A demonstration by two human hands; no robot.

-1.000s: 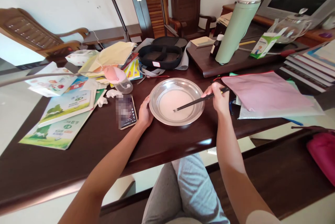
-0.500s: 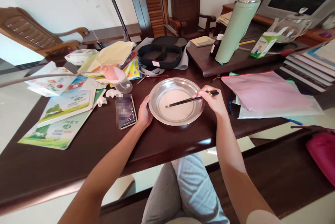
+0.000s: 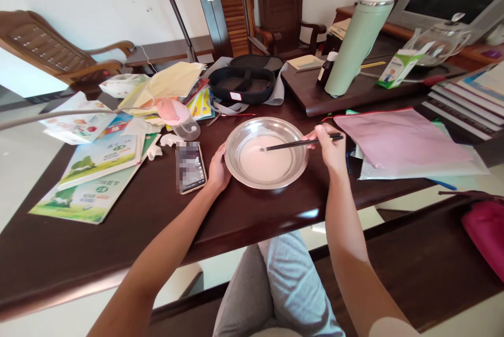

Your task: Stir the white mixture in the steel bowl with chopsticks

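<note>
A shallow steel dish (image 3: 235,170) holding a pale, milky liquid rests on the dark wooden table (image 3: 244,216) in front of me. My left hand (image 3: 218,168) grips the dish's left rim, fingers curled on it. My right hand (image 3: 329,147) is closed around a pair of black chopsticks (image 3: 299,143), whose tips reach into the liquid near the middle of the dish. A phone (image 3: 189,167) lies just left of my left hand.
Children's books (image 3: 94,169) and papers pile up at the left with a pink-capped bottle (image 3: 178,118). A black divided case (image 3: 242,84) sits behind the dish. A green thermos (image 3: 356,48) and a pink zip pouch (image 3: 401,140) are to the right.
The chopsticks have circled in the dish: tips went from lower middle to the left, now to upper middle. My right hand swung left, then back right. My left hand stayed on the rim.
</note>
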